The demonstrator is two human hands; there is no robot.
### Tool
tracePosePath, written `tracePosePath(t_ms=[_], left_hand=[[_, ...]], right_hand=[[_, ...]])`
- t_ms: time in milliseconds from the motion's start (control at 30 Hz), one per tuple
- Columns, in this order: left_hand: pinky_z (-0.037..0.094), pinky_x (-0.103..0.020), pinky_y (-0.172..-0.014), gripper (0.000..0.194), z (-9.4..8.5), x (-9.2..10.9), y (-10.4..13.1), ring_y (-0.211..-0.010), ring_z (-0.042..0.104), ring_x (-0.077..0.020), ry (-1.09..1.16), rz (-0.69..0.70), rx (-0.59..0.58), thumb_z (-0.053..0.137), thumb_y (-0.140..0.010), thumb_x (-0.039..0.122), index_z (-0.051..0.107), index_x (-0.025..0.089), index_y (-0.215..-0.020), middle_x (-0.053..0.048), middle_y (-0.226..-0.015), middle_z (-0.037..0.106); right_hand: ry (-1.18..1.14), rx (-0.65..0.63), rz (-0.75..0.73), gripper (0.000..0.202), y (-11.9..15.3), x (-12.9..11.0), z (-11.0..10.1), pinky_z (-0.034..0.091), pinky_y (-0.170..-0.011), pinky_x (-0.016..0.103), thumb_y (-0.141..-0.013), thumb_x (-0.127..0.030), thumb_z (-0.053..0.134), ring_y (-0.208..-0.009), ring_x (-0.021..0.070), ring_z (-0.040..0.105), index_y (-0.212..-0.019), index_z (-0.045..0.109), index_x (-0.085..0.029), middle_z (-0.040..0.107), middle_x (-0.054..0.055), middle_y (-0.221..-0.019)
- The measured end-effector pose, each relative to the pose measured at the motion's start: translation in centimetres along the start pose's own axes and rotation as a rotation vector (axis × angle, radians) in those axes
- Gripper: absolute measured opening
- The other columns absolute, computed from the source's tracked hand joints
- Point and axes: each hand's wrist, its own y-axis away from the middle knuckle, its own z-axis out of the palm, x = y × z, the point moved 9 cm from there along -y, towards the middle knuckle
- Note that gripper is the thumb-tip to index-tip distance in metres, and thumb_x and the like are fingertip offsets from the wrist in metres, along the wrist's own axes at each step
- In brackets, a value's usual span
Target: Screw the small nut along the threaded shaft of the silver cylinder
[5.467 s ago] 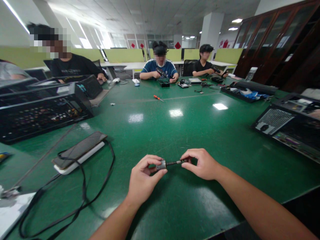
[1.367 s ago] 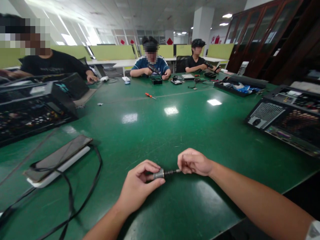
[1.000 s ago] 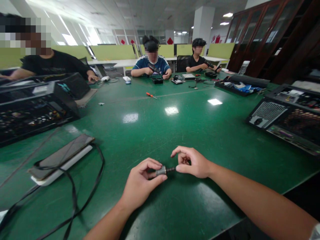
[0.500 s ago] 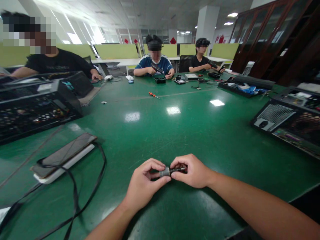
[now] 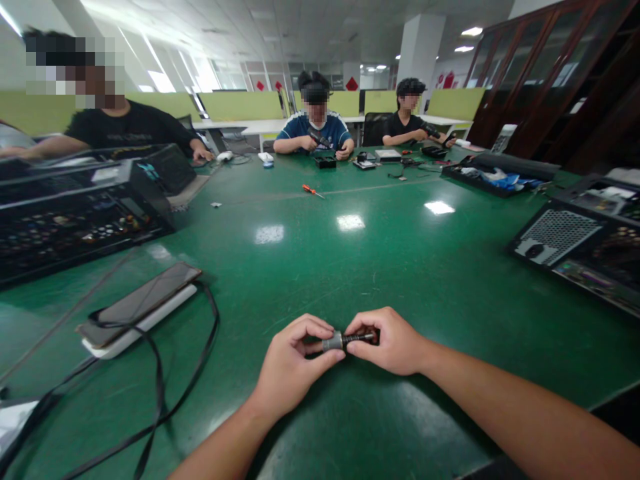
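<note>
Near the front of the green table (image 5: pixel 320 267), my left hand (image 5: pixel 293 363) pinches a short grey metal cylinder (image 5: pixel 333 342) between thumb and fingers. A dark, ridged shaft (image 5: pixel 357 339) extends from the cylinder's right end. My right hand (image 5: pixel 395 341) has its thumb and curled fingers closed around that shaft, close to the cylinder. The fingertips of both hands nearly meet. Whether shaft and cylinder are joined as one piece I cannot tell.
A phone (image 5: pixel 145 303) lies on a white block (image 5: pixel 140 323) with black cables at left. Open computer cases stand left (image 5: pixel 75 213) and right (image 5: pixel 580 240). An orange screwdriver (image 5: pixel 310 190) lies farther back. Several people sit around the table.
The whole view has shifted slightly, so the scene sits a little farther right. Both hands keep the same hold on the cylinder and shaft.
</note>
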Motion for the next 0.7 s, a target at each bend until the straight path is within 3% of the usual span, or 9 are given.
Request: tracePosePath(t_ms=[700], left_hand=[[0.062, -0.031, -0.075, 0.022, -0.38, 0.05, 0.12, -0.086, 0.068, -0.0195, -0.015, -0.009, 0.034, 0.086, -0.069, 0.023, 0.067, 0.016, -0.079, -0.007, -0.092, 0.066]], right_hand=[[0.042, -0.034, -0.003, 0.016, 0.09, 0.31, -0.37, 0.039, -0.055, 0.022, -0.082, -0.029, 0.07, -0.057, 0.0108, 0.053, -0.089, 0.074, -0.015, 0.066, 0.001, -0.068]])
